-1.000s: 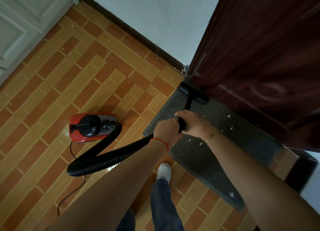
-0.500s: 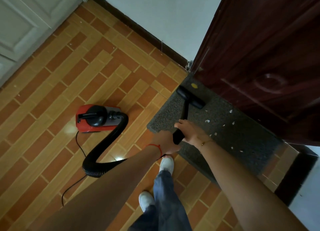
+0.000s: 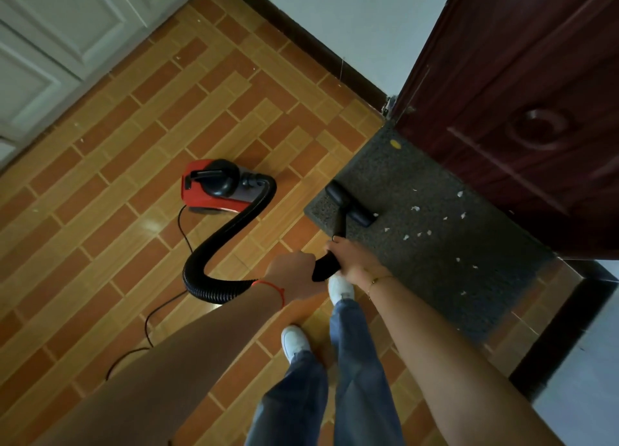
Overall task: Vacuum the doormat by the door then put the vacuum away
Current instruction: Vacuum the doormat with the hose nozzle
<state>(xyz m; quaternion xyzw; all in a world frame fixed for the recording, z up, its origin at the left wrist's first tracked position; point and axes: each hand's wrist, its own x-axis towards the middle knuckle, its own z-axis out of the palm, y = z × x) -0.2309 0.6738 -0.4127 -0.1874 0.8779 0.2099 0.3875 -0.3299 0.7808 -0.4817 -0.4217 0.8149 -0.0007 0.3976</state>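
Observation:
A grey doormat lies on the tiled floor in front of a dark red door, strewn with several white scraps and one yellow bit. The black nozzle of the vacuum rests on the mat's near left corner. My right hand grips the black wand just behind the nozzle. My left hand holds the wand's rear end where the ribbed black hose joins. The hose curves back to the red and black vacuum body standing on the floor to the left.
A thin black power cord runs from the vacuum body across the orange tiles toward me. My legs in jeans and white shoes stand beside the mat. White cabinet doors fill the upper left; a pale wall with dark skirting runs behind.
The nozzle has been pulled back from the mat's far corner by the door hinge to its near left corner. Both hands drew toward me, and the hose bent into an S.

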